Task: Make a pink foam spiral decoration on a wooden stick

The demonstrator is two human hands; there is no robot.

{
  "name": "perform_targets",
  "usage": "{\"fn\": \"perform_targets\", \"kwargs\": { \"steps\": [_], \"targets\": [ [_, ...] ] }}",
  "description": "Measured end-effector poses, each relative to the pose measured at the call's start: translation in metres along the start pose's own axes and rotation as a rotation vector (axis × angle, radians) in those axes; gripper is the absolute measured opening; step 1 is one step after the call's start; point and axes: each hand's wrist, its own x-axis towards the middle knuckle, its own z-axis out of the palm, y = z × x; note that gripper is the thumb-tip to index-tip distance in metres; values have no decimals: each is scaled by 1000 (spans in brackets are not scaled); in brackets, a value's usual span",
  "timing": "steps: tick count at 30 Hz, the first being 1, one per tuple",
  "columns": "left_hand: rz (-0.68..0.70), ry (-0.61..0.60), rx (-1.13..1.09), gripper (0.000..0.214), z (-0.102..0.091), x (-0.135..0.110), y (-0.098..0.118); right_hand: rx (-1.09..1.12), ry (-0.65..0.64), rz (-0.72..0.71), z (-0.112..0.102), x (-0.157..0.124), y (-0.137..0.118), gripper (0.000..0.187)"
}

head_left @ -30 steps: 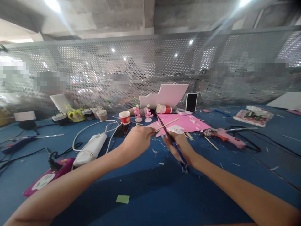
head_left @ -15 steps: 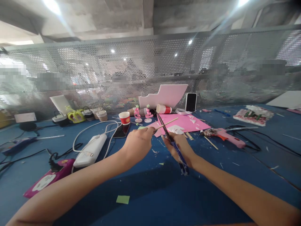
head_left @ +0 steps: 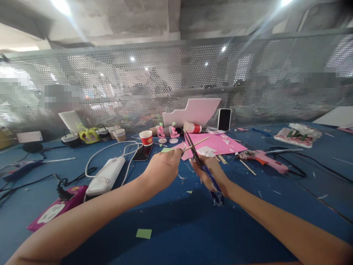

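Note:
My left hand (head_left: 162, 167) pinches a thin wooden stick (head_left: 203, 140) that points up and to the right. Blue-handled scissors (head_left: 209, 176) are in my right hand (head_left: 211, 169), their dark blades slightly apart and crossing the stick close to my left fingertips. Whether the blades touch the stick's whole width I cannot tell. Behind my hands lies a pink sheet (head_left: 234, 145) with white paper scraps (head_left: 206, 151) on it. Several short sticks (head_left: 222, 159) lie beside my right hand.
A pink glue gun (head_left: 268, 162) lies to the right, a white power strip (head_left: 106, 176) to the left. A red paper cup (head_left: 146, 138) stands near a phone (head_left: 142, 152). Small pink figures (head_left: 173, 134) stand at the back. A green paper piece (head_left: 143, 233) lies in front.
The scissors' blades and handles have spread slightly apart around the stick. Both hands have stayed almost in place.

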Motion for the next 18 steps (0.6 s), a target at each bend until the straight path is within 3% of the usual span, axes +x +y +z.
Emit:
{"fn": "perform_targets", "kwargs": {
  "steps": [10, 13, 15, 18],
  "targets": [
    [62, -62, -195, 22, -5, 9, -7, 51, 8, 7, 0, 3, 4, 19],
    [97, -26, -122, 23, -8, 5, -9, 107, 25, 22, 2, 3, 2, 22],
    [89, 63, -32, 25, -9, 1, -8, 177, 39, 40, 3, 2, 2, 25],
    [80, 324, 26, 35, -10, -6, -3, 274, 68, 70, 4, 3, 4, 31]
  ]
}}
